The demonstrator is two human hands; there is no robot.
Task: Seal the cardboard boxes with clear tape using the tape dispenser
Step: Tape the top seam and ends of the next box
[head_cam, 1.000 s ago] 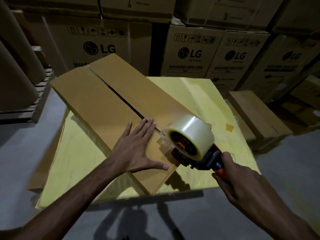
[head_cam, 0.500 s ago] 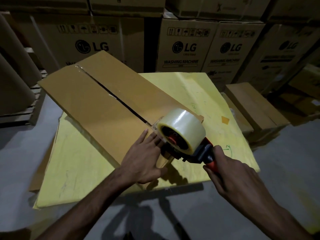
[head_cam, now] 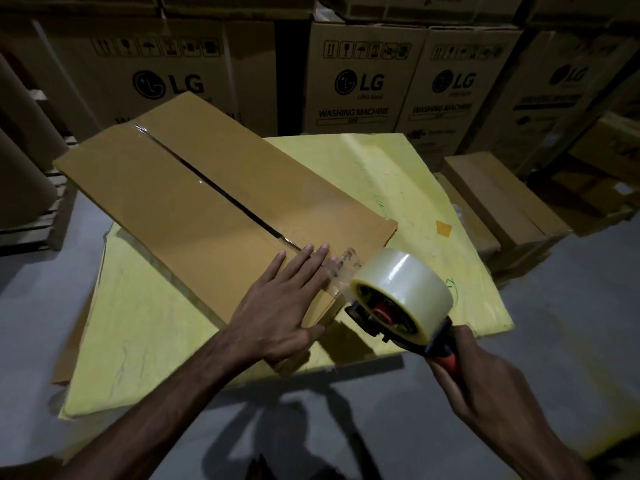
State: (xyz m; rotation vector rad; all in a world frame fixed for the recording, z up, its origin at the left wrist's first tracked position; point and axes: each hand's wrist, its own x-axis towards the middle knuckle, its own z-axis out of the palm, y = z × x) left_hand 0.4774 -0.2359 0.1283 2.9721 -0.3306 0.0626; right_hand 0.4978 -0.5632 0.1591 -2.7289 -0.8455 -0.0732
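Observation:
A long flat cardboard box point(head_cam: 194, 199) lies diagonally on a yellow sheet point(head_cam: 408, 188), its centre seam running from far left to near right. My left hand point(head_cam: 280, 303) presses flat on the box's near end, fingers straight over the seam and the tape strip. My right hand point(head_cam: 485, 386) grips the red handle of the tape dispenser point(head_cam: 401, 296), which carries a clear tape roll just off the box's near end. A short strip of tape stretches from the roll to the box under my left fingers.
Stacked LG washing machine cartons point(head_cam: 363, 74) form a wall behind. Smaller cardboard boxes point(head_cam: 498, 199) lie on the floor at the right. A wooden pallet point(head_cam: 45, 220) and brown rolls stand at the left. Grey floor point(head_cam: 554, 306) surrounds the yellow sheet.
The dispenser has pulled back off the box's near end toward me and to the right. My left hand shifted along the near end and now presses flat over the tape.

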